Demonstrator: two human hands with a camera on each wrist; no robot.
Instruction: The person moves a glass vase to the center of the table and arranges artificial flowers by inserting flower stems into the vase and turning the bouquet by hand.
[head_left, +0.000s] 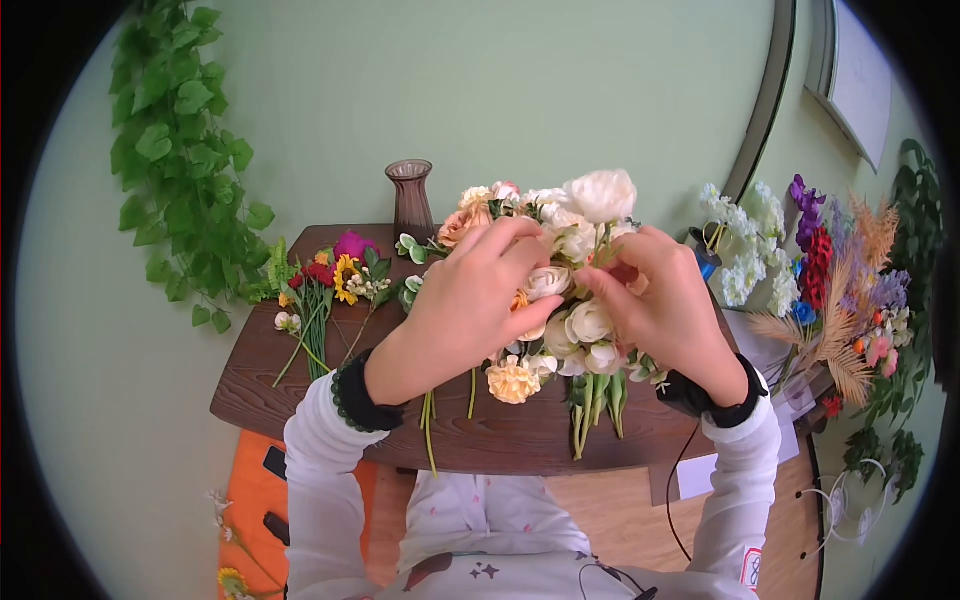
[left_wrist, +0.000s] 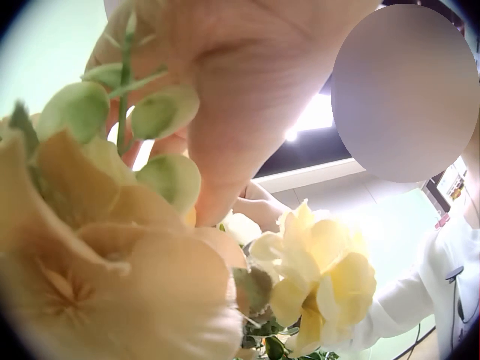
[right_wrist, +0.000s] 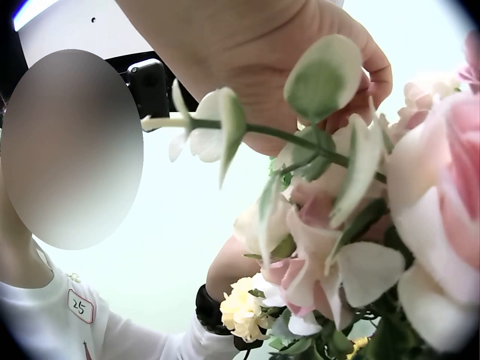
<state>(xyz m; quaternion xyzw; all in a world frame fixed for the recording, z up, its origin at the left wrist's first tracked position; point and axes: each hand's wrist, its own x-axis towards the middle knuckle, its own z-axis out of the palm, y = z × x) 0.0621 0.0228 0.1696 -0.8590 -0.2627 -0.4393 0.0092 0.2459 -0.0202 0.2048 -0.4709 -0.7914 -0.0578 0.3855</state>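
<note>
A full bouquet of artificial flowers, with white roses point(head_left: 588, 322), a peach rose point(head_left: 466, 222) and a pale yellow carnation point(head_left: 513, 380), is between the two hands over the table. My left hand point(head_left: 470, 290) reaches over its left side, thumb and fingers spread apart around a white bloom point(head_left: 547, 283). On the other side my right hand point(head_left: 660, 295) has its fingers bent in among the blooms, thumb pointing left; I cannot tell what its fingertips hold. Green stems point(head_left: 590, 410) stick out below the flowers. Close to the right wrist camera are pink-white petals point(right_wrist: 442, 202) and a leafy sprig point(right_wrist: 322, 82).
On the dark wooden table point(head_left: 300, 400), loose flowers including a sunflower point(head_left: 346, 278) lie at the left. A ribbed glass vase point(head_left: 411, 200) stands behind. To the right are white blossoms point(head_left: 750, 240) and dried palm leaves point(head_left: 835, 345). An orange mat point(head_left: 250, 500) lies below left.
</note>
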